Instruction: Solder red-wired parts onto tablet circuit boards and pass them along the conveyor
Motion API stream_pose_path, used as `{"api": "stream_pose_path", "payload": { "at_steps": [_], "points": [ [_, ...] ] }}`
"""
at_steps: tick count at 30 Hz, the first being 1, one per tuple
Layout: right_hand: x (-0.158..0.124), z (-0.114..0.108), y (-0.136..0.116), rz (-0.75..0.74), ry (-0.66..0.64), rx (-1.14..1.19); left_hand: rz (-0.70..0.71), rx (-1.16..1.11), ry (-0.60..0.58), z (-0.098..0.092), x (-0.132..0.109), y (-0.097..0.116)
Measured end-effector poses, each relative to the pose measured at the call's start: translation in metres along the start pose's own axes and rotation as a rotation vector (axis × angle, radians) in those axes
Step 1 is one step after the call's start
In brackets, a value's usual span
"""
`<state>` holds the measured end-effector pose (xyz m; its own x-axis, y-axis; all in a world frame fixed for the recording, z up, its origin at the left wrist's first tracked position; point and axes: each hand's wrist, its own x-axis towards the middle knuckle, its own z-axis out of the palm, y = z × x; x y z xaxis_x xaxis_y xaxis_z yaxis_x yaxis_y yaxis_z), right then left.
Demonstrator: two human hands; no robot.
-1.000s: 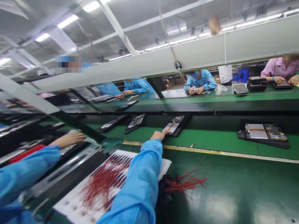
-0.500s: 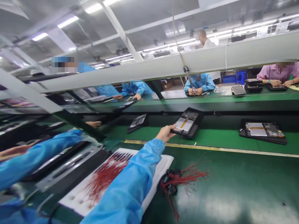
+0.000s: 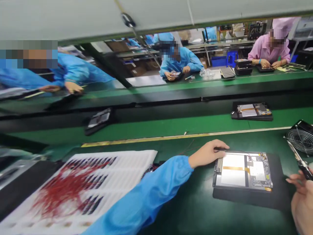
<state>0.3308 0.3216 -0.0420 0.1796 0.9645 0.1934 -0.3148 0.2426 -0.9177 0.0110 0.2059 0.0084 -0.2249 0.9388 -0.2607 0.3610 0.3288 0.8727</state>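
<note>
An opened tablet (image 3: 233, 169) lies on a black sheet (image 3: 254, 199) on the green bench, its silver battery, orange ribbon and circuit board showing. My left hand (image 3: 207, 152) grips the tablet's upper left corner, thumb over the edge. At the right edge, my right hand (image 3: 302, 192) holds a soldering iron (image 3: 302, 164), its metal shaft pointing up and left. White foam (image 3: 132, 163) at the left carries rows of small black parts with red wires (image 3: 63, 189). Behind my left sleeve, a dark bundle is mostly hidden.
A round-grilled fan (image 3: 300, 138) stands at the right. Beyond the yellow strip (image 3: 146, 139), the green belt carries another tablet (image 3: 253, 111) and a dark device (image 3: 98, 121). People in blue and pink work across the line, below a white overhead beam (image 3: 73, 19).
The view has swung right and down. My left hand has brought the tablet from over the belt onto the bench. My right hand, the soldering iron and the fan have come into view.
</note>
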Motion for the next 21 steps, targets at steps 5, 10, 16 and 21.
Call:
{"api": "stream_pose_path", "payload": {
  "at_steps": [5,10,16,21],
  "points": [
    [-0.004,0.002,0.002,0.031,-0.062,0.021,0.005,0.307,0.049,-0.004,-0.053,0.001],
    [-0.006,0.003,0.001,0.034,-0.118,0.013,-0.07,0.227,-0.188,0.01,-0.096,0.005],
    [-0.019,0.007,0.0,0.03,-0.195,-0.045,0.134,0.136,-0.067,0.042,-0.085,0.025],
    [-0.032,0.003,-0.011,0.03,-0.31,-0.18,0.562,0.422,0.207,0.084,-0.057,0.028]
  ]
}}
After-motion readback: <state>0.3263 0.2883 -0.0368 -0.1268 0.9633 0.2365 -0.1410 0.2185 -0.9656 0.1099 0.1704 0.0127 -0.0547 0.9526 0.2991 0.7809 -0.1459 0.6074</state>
